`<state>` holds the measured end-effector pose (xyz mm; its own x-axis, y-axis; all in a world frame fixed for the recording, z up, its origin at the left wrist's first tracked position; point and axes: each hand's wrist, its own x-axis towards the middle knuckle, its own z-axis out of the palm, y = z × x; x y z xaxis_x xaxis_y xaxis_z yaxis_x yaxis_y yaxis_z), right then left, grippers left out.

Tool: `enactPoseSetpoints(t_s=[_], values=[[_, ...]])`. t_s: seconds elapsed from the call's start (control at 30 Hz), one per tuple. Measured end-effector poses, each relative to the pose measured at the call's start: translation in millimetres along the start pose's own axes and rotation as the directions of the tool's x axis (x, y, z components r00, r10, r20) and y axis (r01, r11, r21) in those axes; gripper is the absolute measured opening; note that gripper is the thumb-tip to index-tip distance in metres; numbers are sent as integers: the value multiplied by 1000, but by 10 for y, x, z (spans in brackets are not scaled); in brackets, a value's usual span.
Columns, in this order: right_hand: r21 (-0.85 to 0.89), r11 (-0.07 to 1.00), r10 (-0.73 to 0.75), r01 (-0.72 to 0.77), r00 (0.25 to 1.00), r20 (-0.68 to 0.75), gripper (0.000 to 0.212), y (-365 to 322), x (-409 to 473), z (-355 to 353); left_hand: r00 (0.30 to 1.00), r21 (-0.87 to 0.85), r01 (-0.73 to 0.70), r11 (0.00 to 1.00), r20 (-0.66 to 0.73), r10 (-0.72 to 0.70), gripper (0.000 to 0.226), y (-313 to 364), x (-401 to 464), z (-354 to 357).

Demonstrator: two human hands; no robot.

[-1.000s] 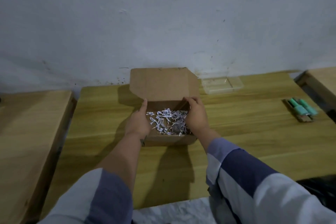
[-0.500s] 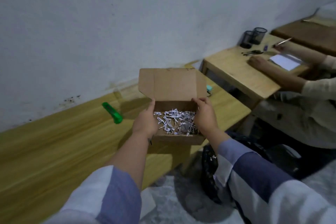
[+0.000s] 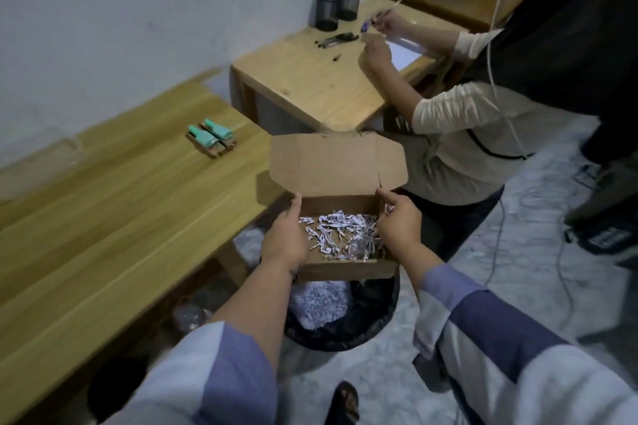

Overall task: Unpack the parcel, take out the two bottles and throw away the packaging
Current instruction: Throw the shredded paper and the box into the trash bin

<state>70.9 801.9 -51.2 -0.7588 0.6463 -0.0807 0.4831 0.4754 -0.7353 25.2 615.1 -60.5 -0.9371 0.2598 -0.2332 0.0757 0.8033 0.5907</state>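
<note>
Wooden table point(image 3: 103, 217), 9 o'clock: two green-capped bottles point(image 3: 210, 136) lying on it, already unpacked. Black bin point(image 3: 376, 317), 6 o'clock, directly under the box. Cardboard box point(image 3: 336, 166), centre, lid up, shredded paper point(image 3: 340, 233) inside. Left hand point(image 3: 284, 241) and right hand point(image 3: 400, 229) each grip a side wall; advice: tip squarely over the bin.

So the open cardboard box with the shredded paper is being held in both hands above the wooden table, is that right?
Not quite: the head view shows both hands, left hand and right hand, holding the open box of shredded paper above the black bin on the floor, not the table.
</note>
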Motion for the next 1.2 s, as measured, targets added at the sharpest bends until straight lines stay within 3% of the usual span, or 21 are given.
enactPoseSetpoints(t_s=[0.27,0.5,0.63,0.7,0.8,0.93,1.07,1.2], values=[[-25,980,199,-197,978,68,51,1199,268,358,978,146,32,989,200,-61,83,-153,296,1113],[-86,959,281,-268,931,231,46,2293,506,1384,942,144,83,986,312,-125,77,-1014,806,2157],[-112,943,328,-312,827,456,43,2773,650,1975,904,71,211,975,366,-222,63,-1525,1005,2760],[-107,922,372,-372,778,506,42,2922,625,2208,884,46,208,977,419,-208,58,-1697,992,2978],[-109,919,380,-378,783,492,39,3021,578,2406,876,-23,176,984,461,-146,53,-1808,937,3133],[-66,893,412,-446,748,520,30,2931,537,2408,843,24,216,976,500,-199,52,-1692,847,3074],[-5,842,452,-540,700,552,28,2546,529,2062,859,22,177,984,484,-165,46,-1399,715,2670],[74,834,423,-546,721,549,26,1873,534,1458,843,-5,229,973,501,-196,41,-927,617,2021]])
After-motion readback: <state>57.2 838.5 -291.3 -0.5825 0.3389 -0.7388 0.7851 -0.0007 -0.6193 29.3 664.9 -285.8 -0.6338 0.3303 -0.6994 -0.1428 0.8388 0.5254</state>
